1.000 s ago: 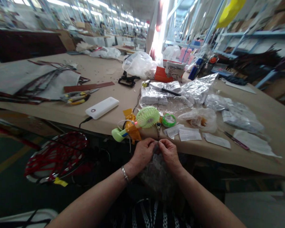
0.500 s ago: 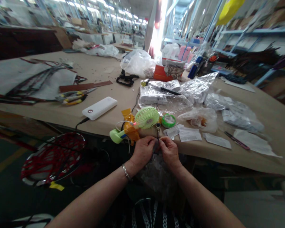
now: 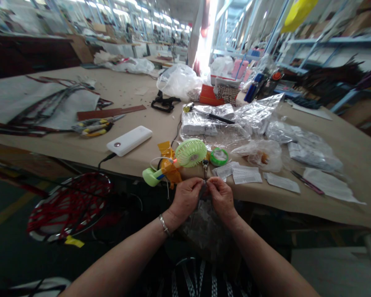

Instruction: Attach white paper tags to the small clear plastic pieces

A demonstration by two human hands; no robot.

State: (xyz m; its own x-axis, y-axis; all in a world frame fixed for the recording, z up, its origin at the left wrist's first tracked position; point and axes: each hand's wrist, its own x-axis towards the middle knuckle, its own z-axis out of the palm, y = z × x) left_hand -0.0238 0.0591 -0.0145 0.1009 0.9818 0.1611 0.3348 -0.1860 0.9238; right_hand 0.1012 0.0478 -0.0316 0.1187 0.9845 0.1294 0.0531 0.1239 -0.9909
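At the table's front edge, my left hand (image 3: pixel 188 197) and my right hand (image 3: pixel 221 197) are close together, each with thumb and forefinger pinched. Whatever lies between the fingertips is too small and dark to name. Just beyond the fingertips a thin metal-tipped piece (image 3: pixel 205 166) sticks out over the edge. Crumpled clear plastic (image 3: pixel 205 222) shows below the hands. Left of the metal piece, a light-green fan (image 3: pixel 191 153) is fixed to the edge with orange tape (image 3: pixel 170 170). A green tape roll (image 3: pixel 219 156) lies to the right.
Printed paper slips (image 3: pixel 246 175) and a slim pink-and-dark tool (image 3: pixel 307 182) lie to the right. Plastic-wrapped packs (image 3: pixel 207 119) stand behind. Leftward are a white power bank (image 3: pixel 130 140) with a cable, and yellow-handled pliers (image 3: pixel 95 127). A red-corded round seat (image 3: pixel 71 206) stands below left.
Both hands stay pinched at the same spot; the right hand's fingers have shifted slightly up and its grip has turned a little. Nothing on the table has moved.
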